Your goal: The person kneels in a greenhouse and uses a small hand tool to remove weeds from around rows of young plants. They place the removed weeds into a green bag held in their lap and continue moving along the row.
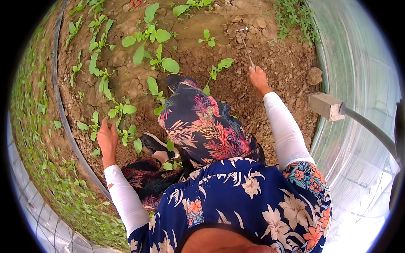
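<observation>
My right hand (258,79) is closed around the handle of a thin, long-shafted hand hoe (246,47), whose small metal blade rests on loosened, crumbly soil. My left hand (108,136) reaches down among leafy green seedlings (120,109), fingers slightly bent beside their leaves; whether the fingertips touch a leaf I cannot tell. Larger broad-leaved seedlings (163,61) grow in the cracked soil ahead of my shoes. A plant with holed leaves (225,63) stands between my knee and the hoe.
A black drip hose (60,95) runs along the left, with dense greenery (34,126) beyond it. At the right are plastic greenhouse sheeting (348,63), a concrete block (327,106) holding a curved pipe (370,126), and a large clod (314,76). My black shoe (156,145) stands close to seedlings.
</observation>
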Motion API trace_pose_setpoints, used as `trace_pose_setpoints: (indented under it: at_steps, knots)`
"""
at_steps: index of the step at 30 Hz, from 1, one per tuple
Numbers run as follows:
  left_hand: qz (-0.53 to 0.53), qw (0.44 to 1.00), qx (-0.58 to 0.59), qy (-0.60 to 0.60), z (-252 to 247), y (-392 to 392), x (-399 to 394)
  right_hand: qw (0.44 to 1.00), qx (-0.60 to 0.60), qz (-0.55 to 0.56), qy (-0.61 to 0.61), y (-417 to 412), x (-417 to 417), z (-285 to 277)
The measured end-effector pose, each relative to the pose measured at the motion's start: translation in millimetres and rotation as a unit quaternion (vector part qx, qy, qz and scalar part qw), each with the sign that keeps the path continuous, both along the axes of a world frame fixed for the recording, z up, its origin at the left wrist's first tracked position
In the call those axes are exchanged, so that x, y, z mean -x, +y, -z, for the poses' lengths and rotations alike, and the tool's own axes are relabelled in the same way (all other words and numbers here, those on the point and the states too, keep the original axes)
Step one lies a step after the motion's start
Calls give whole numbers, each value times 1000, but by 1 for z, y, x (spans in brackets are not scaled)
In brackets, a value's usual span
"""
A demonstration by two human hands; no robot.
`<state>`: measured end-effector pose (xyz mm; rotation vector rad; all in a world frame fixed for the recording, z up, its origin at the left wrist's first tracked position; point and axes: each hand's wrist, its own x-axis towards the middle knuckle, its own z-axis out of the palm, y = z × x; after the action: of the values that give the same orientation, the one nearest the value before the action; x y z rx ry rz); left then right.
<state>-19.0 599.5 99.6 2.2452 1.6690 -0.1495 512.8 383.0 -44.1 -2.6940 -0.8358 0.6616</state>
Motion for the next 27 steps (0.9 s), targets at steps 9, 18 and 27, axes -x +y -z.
trace_pose_setpoints:
  at_steps: [9,18,27]
  knots:
    - [3,1000,5,-2,2,0,-3,1000,4,-16,2,25,-12,10]
    - [11,1000,-11,-6,-5,-6,-7,1000,7,-8,-2,-49,20,5]
    - [0,1000,-5,1,-8,-8,-5,999,-41,-14,-17,34,1,-5]
